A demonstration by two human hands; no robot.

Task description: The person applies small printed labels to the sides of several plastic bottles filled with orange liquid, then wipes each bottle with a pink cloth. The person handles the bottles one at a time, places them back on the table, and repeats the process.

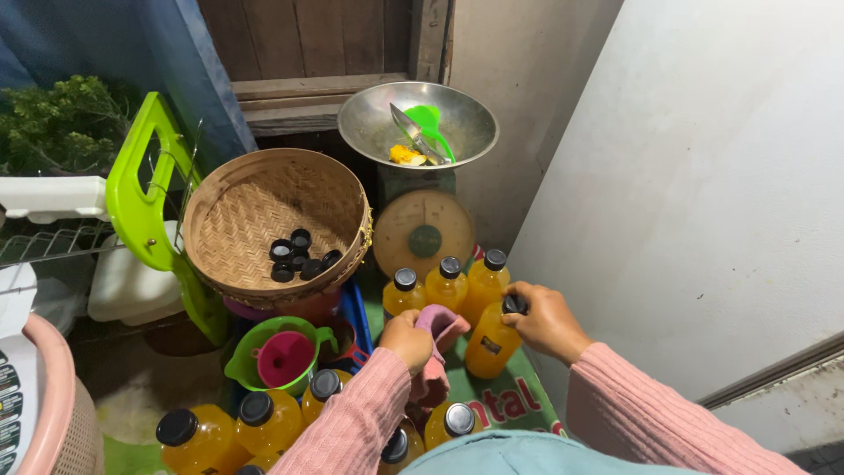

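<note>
Gripping bottle cap (514, 304), right hand (547, 320), left hand (407, 339) clutching cloth (437, 332)

Woven basket (242, 220) holding black caps (299, 255); kitchen scale (424, 230); pink funnel (285, 357).

Home juice-bottling corner: kitchen scale (423, 230) with metal pan, woven basket (239, 211) of caps, capped orange bottles (447, 283), funnel (285, 357).

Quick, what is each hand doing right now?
Left hand: closed, holding a pink cloth.
Right hand: closed around the black cap of an orange bottle.
</note>
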